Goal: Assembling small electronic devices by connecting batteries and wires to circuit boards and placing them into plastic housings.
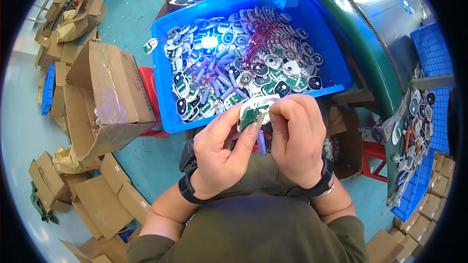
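Close to my chest, my left hand (219,148) is closed round a white plastic housing with a green circuit board (249,117), its thumb pressed on the board. The fingers of my right hand (301,141) pinch at the housing's right edge; what lies between the fingertips is partly hidden. A purple cylindrical battery (262,143) hangs just under the housing, between my hands. Beyond them stands a large blue plastic bin (161,85), heaped with similar housings (282,70), loose purple batteries (226,87) and red wires (256,41). A bright blue-white light (209,42) glows among the pieces.
An upright cardboard box (114,85) stands left of the bin, by a red stool (147,85). Right of it is a green curved machine cover (360,34). More housings lie on a surface (414,131) at far right. Opened cartons (105,197) cover the floor at lower left.
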A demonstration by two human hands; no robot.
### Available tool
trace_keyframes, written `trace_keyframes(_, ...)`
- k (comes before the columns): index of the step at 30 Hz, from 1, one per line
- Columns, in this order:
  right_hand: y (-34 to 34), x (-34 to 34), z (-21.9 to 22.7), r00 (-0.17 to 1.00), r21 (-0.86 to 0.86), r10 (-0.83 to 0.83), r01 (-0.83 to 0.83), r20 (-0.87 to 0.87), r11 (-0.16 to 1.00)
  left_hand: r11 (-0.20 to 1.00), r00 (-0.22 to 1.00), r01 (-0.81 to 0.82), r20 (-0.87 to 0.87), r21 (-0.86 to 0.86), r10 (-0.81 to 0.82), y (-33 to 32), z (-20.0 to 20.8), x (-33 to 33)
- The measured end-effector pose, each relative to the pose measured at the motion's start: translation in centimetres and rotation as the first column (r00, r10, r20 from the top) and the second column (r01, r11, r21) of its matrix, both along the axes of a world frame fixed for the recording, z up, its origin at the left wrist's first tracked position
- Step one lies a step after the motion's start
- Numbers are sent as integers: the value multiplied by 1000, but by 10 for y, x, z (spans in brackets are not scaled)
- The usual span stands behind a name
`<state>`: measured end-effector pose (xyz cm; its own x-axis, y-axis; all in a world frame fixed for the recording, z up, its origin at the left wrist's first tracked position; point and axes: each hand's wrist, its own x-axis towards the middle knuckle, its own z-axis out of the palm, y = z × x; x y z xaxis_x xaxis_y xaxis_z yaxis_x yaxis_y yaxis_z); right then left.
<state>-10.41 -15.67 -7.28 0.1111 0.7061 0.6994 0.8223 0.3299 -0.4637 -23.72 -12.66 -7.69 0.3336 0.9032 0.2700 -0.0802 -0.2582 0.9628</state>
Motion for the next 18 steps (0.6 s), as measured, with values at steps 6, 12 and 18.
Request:
trace_keyframes(6, 6, -3, -2, 1000, 76, -12, 10, 23, 997, 992, 1000, 31, 6, -123, -30, 10, 3, -4)
trace_keyframes(12, 5, 3, 0, 997, 99, -8, 1, 78, 995, 984, 997, 70, 28, -162, -66, 9, 10, -1)
trace_keyframes(18, 7, 5, 6, 992, 111, -22, 8, 124, 994, 978, 995, 104, 33, -183, -99, 12, 14, -2)
